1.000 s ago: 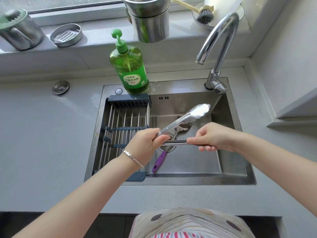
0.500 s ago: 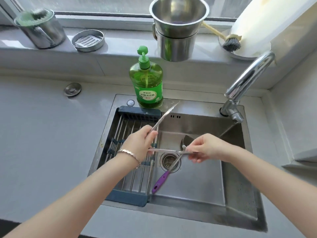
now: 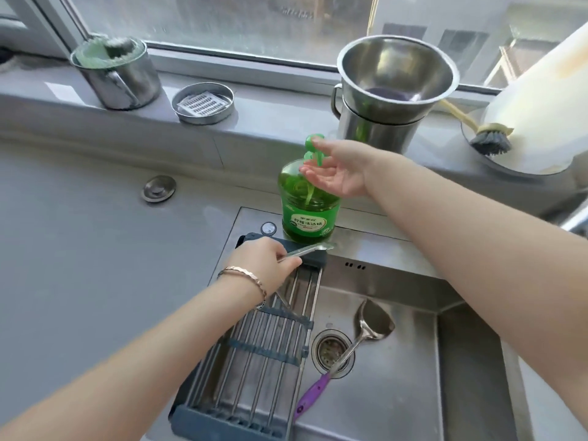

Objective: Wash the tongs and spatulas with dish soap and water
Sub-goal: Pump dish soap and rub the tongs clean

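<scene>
My left hand (image 3: 265, 264) grips the steel tongs (image 3: 310, 250) over the back end of the drying rack (image 3: 264, 345); one arm points right toward the bottle, the other runs down under my wrist. My right hand (image 3: 337, 168) is at the green dish soap bottle (image 3: 307, 206) on the sink's back rim, thumb on the pump head (image 3: 313, 141), palm cupped open under the spout. A steel spatula with a purple handle (image 3: 346, 348) lies in the sink (image 3: 397, 377) across the drain (image 3: 332, 351).
On the window ledge stand a steel mug with a green scrubber (image 3: 117, 78), a round soap dish (image 3: 203, 103), stacked steel pots (image 3: 391, 90) and a dish brush (image 3: 486, 138) on a plate. A round metal cap (image 3: 158, 187) sits on the grey counter.
My right hand has let go of the tongs and reached up to the soap pump. My left hand moved the tongs left over the rack. The view tilted up.
</scene>
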Tool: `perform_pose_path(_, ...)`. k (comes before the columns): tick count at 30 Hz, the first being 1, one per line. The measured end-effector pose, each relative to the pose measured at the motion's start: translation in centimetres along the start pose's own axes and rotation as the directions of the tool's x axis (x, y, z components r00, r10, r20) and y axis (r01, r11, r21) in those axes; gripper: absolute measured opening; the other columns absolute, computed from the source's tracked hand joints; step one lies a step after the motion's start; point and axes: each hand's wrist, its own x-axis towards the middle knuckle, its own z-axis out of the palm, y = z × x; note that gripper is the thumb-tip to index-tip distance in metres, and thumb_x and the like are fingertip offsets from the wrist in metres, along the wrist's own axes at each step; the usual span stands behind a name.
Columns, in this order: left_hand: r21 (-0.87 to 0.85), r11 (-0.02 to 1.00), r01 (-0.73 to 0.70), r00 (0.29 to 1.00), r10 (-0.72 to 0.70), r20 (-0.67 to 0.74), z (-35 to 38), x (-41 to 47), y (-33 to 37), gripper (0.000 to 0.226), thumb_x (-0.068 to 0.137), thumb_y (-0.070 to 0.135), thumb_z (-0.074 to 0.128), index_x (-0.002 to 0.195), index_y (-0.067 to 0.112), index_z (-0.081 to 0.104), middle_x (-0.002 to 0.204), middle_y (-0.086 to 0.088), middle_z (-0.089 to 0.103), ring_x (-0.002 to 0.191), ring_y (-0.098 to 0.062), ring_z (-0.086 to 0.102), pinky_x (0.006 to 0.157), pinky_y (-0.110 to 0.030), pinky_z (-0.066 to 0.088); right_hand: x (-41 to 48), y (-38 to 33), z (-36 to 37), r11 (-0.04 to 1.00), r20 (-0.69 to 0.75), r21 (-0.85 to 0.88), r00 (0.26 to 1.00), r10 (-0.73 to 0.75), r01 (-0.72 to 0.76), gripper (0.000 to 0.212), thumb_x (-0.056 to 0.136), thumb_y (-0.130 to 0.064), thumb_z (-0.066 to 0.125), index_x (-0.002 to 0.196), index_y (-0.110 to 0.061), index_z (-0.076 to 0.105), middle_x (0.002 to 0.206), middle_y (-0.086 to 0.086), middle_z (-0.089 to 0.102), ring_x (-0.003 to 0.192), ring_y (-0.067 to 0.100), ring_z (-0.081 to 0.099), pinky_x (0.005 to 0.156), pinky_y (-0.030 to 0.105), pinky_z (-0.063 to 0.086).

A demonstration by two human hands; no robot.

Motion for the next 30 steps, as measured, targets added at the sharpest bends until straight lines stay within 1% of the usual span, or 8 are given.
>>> perform_pose_path(3, -0.041, 0.999, 0.011, 1.0, -0.011, -0.003, 0.3, 0.4, -0.3, 0.036, 0.088, 0.048, 0.051, 0.076, 0.018, 0.067, 0.072, -0.002, 0.071, 0.066, -0.02, 0.061, 0.062, -0.027, 0.05, 0.5, -0.6, 0.5, 0.988, 0.021, 0.148, 0.999, 0.031, -0.034, 0.031, 0.093, -0.026, 0.055, 0.074, -0.002, 0.056, 0.057, 0.004, 0.056, 0.039, 0.008, 0.053, 0.04, 0.012, 0.047)
perform_pose_path(8, -0.103, 0.994, 0.021, 1.0, -0.02, 0.012, 1.1, 0.4, -0.4, 0.036, 0.087, 0.049, 0.052, 0.082, 0.017, 0.069, 0.072, -0.002, 0.072, 0.062, -0.02, 0.061, 0.066, -0.032, 0.055, 0.7, -0.5, 0.2, 0.988, 0.014, 0.148, 0.999, 0.033, -0.034, 0.032, 0.093, -0.025, 0.054, 0.068, -0.005, 0.053, 0.044, 0.001, 0.051, 0.031, 0.006, 0.046, 0.033, 0.009, 0.039)
perform_pose_path(11, -0.113, 0.993, 0.017, 1.0, -0.017, -0.004, 1.4, 0.4, -0.4, 0.037, 0.086, 0.05, 0.052, 0.078, 0.017, 0.068, 0.069, -0.002, 0.071, 0.069, -0.02, 0.066, 0.068, -0.033, 0.057, 1.0, -0.2, 0.3, 0.985, 0.031, 0.167, 0.998, 0.049, -0.053, 0.032, 0.093, -0.026, 0.054, 0.068, -0.006, 0.051, 0.04, 0.0, 0.049, 0.029, 0.005, 0.044, 0.029, 0.01, 0.034)
perform_pose_path(19, -0.084, 0.996, 0.004, 0.999, -0.008, -0.036, 0.8, 0.0, -0.4, 0.033, 0.084, 0.051, 0.055, 0.08, 0.021, 0.068, 0.068, 0.002, 0.07, 0.069, -0.016, 0.065, 0.069, -0.032, 0.056, 1.6, 0.3, 0.5, 0.982, 0.062, 0.172, 0.996, 0.066, -0.075, 0.035, 0.095, -0.032, 0.049, 0.068, -0.009, 0.046, 0.038, -0.003, 0.045, 0.024, 0.003, 0.038, 0.023, 0.01, 0.021)
perform_pose_path(22, -0.103, 0.995, -0.002, 1.0, -0.001, -0.025, 0.6, -0.6, -0.1, 0.03, 0.084, 0.05, 0.055, 0.081, 0.022, 0.066, 0.07, 0.002, 0.07, 0.069, -0.015, 0.065, 0.068, -0.03, 0.056, 1.1, 0.4, 0.6, 0.984, 0.077, 0.151, 0.994, 0.083, -0.094, 0.038, 0.092, -0.041, 0.051, 0.07, -0.009, 0.047, 0.038, -0.004, 0.045, 0.024, 0.001, 0.038, 0.023, 0.01, 0.025)
perform_pose_path(26, -0.168, 0.986, -0.013, 1.0, 0.016, 0.017, 0.3, -1.4, 0.6, 0.025, 0.086, 0.046, 0.055, 0.082, 0.022, 0.063, 0.075, 0.001, 0.071, 0.058, -0.014, 0.056, 0.058, -0.026, 0.048, -0.4, 2.0, 0.3, 0.971, 0.045, 0.216, 0.994, 0.095, -0.103, 0.045, 0.088, -0.049, 0.051, 0.076, -0.005, 0.055, 0.043, 0.0, 0.052, 0.029, 0.004, 0.048, 0.033, 0.009, 0.041)
perform_pose_path(28, -0.167, 0.985, -0.031, 0.999, 0.032, 0.003, 0.3, -2.1, 0.9, 0.024, 0.086, 0.045, 0.055, 0.083, 0.022, 0.061, 0.076, 0.002, 0.071, 0.058, -0.015, 0.056, 0.059, -0.027, 0.048, -2.1, 3.5, -0.1, 0.959, -0.021, 0.284, 1.0, 0.018, -0.011, 0.043, 0.096, -0.038, 0.044, 0.08, 0.0, 0.057, 0.06, 0.007, 0.06, 0.039, 0.009, 0.058, 0.038, 0.013, 0.048)
perform_pose_path(30, -0.154, 0.987, -0.055, 0.998, 0.053, -0.017, 0.4, -3.1, 1.4, 0.023, 0.087, 0.044, 0.055, 0.083, 0.022, 0.059, 0.077, 0.002, 0.07, 0.062, -0.017, 0.059, 0.062, -0.029, 0.05, -4.2, 5.7, -0.6, 0.946, -0.151, 0.279, 0.98, -0.128, 0.166, 0.04, 0.101, -0.024, 0.037, 0.079, 0.003, 0.057, 0.075, 0.013, 0.063, 0.059, 0.019, 0.065, 0.051, 0.02, 0.056)
